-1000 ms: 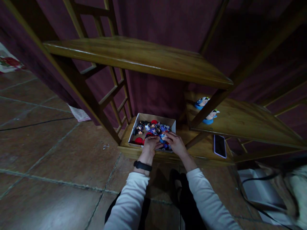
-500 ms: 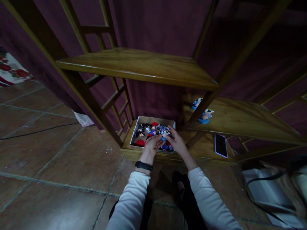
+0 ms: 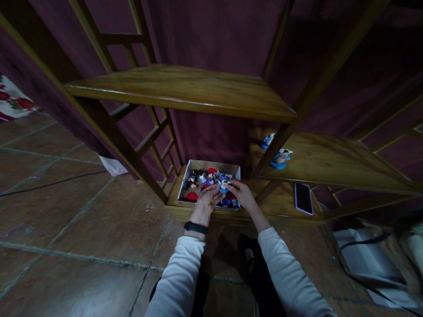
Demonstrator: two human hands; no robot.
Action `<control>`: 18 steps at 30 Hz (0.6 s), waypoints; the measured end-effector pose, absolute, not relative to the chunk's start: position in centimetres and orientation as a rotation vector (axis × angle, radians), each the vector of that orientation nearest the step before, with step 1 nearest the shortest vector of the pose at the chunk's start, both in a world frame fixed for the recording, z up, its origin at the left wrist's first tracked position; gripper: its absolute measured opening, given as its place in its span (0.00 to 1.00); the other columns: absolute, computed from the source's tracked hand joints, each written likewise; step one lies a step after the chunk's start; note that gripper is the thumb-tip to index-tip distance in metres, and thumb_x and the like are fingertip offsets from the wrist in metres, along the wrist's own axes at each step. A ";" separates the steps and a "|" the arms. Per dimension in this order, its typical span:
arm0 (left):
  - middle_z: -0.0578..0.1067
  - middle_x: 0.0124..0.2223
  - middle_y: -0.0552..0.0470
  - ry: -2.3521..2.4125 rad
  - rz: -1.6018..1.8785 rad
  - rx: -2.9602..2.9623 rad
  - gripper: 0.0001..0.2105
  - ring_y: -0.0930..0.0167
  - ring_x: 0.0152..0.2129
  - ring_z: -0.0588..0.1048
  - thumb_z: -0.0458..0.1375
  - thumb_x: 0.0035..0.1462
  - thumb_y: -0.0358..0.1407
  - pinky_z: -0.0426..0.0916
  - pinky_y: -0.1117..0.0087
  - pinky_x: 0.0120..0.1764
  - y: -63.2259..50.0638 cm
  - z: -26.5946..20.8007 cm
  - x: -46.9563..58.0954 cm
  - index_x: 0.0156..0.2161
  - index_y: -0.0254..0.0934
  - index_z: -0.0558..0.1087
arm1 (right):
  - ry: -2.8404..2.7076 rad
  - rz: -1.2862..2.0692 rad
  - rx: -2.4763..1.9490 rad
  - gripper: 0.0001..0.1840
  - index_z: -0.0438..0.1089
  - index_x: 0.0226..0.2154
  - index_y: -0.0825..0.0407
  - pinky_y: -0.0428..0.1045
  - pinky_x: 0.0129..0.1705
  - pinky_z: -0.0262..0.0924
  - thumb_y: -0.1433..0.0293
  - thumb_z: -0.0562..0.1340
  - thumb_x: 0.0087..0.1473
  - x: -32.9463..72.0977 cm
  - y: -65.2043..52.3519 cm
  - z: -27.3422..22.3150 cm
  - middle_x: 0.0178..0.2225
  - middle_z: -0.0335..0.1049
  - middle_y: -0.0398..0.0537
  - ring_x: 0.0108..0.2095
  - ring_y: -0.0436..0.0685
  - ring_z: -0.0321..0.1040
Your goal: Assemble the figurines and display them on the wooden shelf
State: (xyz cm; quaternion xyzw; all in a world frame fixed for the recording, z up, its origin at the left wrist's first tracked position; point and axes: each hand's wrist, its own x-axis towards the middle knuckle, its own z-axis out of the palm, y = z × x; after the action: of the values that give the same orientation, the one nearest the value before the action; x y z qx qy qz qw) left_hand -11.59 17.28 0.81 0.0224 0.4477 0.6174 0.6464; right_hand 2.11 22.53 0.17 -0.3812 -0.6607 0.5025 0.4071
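A small figurine (image 3: 224, 186) with a light blue base is held between my two hands, above the front right part of a shallow cardboard box (image 3: 181, 184). My left hand (image 3: 208, 199) has its fingers closed on the figurine from the left. From the right, my right hand (image 3: 242, 193) pinches it with thumb and fingers. Several more figurines (image 3: 209, 178) lie jumbled in the box, dark, purple and white, and round red pieces (image 3: 191, 197) show among them. My hands cover part of the box's contents.
The box rests on the low wooden shelf (image 3: 274, 207), beneath a higher plank (image 3: 178, 90). A phone (image 3: 303, 199) lies to the right. Two blue-based figurines (image 3: 280, 159) stand on the mid-height shelf (image 3: 330, 158), partly behind an upright post (image 3: 273, 152). White boxes (image 3: 366, 255) and a strap sit at lower right.
Both hands still hold the figurine over the box, with the right fingers shifted slightly on it. The whole view has moved a little.
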 end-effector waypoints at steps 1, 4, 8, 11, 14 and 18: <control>0.75 0.25 0.48 1.022 1.412 0.046 0.06 0.69 0.25 0.76 0.62 0.46 0.25 0.73 0.64 0.34 17.3 0.8 -11.6 0.31 0.30 0.70 | -1.675 1.274 -0.967 0.12 0.73 0.34 0.50 0.50 0.46 0.58 0.63 0.62 0.46 2.2 22.6 0.0 0.36 0.72 0.45 0.38 0.54 0.67; 0.75 0.25 0.49 1.034 1.410 0.043 0.05 0.69 0.25 0.76 0.60 0.47 0.23 0.73 0.63 0.35 17.2 0.8 -11.5 0.31 0.30 0.70 | -1.689 1.275 -0.997 0.11 0.74 0.32 0.51 0.50 0.45 0.58 0.63 0.62 0.45 2.4 22.8 -0.3 0.36 0.73 0.45 0.38 0.54 0.67; 0.74 0.24 0.49 1.048 1.397 0.058 0.05 0.68 0.24 0.76 0.60 0.47 0.22 0.73 0.62 0.35 16.8 0.8 -11.5 0.32 0.30 0.70 | -1.711 1.245 -1.001 0.10 0.75 0.30 0.50 0.50 0.46 0.58 0.64 0.63 0.44 2.7 22.9 -0.4 0.36 0.72 0.45 0.39 0.55 0.67; 0.74 0.24 0.50 1.056 1.393 0.060 0.05 0.68 0.24 0.76 0.59 0.48 0.22 0.74 0.61 0.35 16.6 0.5 -11.5 0.32 0.30 0.69 | -1.741 1.264 -0.976 0.08 0.75 0.29 0.50 0.50 0.45 0.58 0.65 0.63 0.44 2.8 22.8 -0.4 0.33 0.73 0.44 0.37 0.55 0.67; 0.75 0.24 0.50 1.049 1.391 0.071 0.06 0.69 0.24 0.76 0.60 0.47 0.23 0.74 0.62 0.35 16.6 0.3 -11.6 0.32 0.30 0.69 | -1.701 1.303 -0.979 0.09 0.75 0.29 0.50 0.49 0.44 0.58 0.64 0.63 0.44 2.6 22.6 -0.4 0.32 0.73 0.43 0.36 0.54 0.67; 0.75 0.27 0.50 1.022 1.430 0.158 0.10 0.71 0.24 0.76 0.62 0.46 0.25 0.73 0.64 0.35 16.8 0.7 -11.9 0.35 0.32 0.69 | -1.542 1.434 -0.983 0.15 0.73 0.34 0.49 0.49 0.44 0.58 0.61 0.63 0.42 1.9 22.0 -0.4 0.35 0.73 0.43 0.37 0.54 0.66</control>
State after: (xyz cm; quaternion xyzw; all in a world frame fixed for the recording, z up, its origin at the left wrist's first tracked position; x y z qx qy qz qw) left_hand -11.88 16.83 0.68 0.0690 0.4470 0.6259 0.6353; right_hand 1.88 22.04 -0.37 -0.3882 -0.6089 0.5661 0.3976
